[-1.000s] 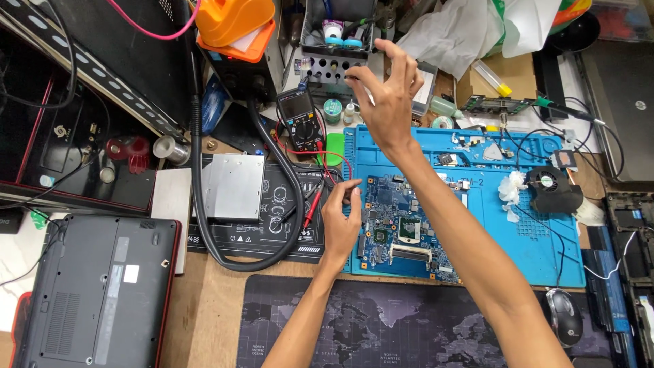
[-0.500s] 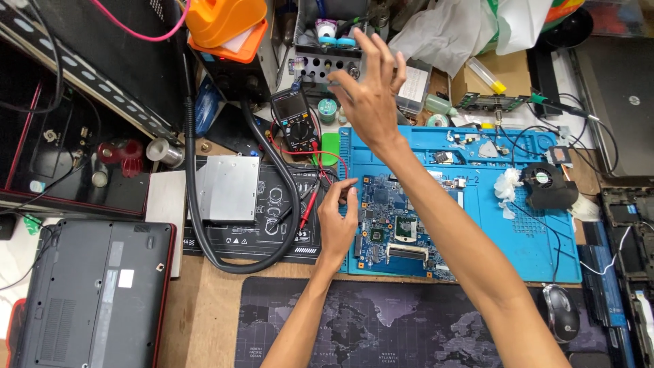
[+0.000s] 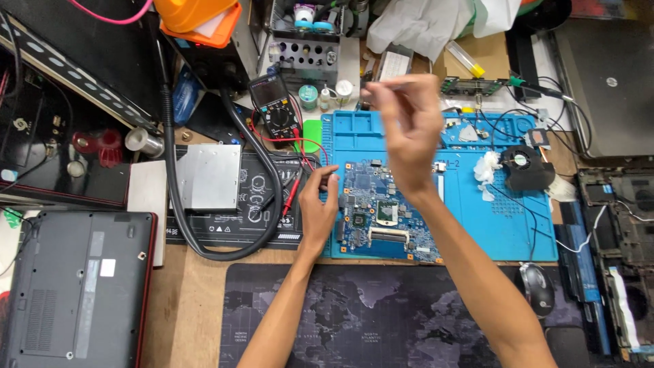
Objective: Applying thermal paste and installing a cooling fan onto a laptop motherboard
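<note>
We find one blue laptop circuit board (image 3: 381,218) lying flat on a blue rubber work mat (image 3: 497,225) on the table (image 3: 197,300). Our left hand (image 3: 319,208) rests at the board's left edge, fingers curled narrow around a dark probe tip; whether it presses the board we cannot tell. Our right hand (image 3: 407,133) is raised above the mat's upper half, blurred, fingers pinched together on a thin pale stick-like item we cannot identify. That hand and its forearm cover part of the board's right side. Left of the board lie two probe leads, one red (image 3: 291,197), beside one black multimeter (image 3: 272,109). One thick black hose (image 3: 204,245) loops round a square silver metal plate (image 3: 208,177). One black cooling fan (image 3: 526,167) sits on the mat's right. One closed grey laptop with red trim (image 3: 75,286) lies at lower left, one black mouse (image 3: 538,289) at lower right.
</note>
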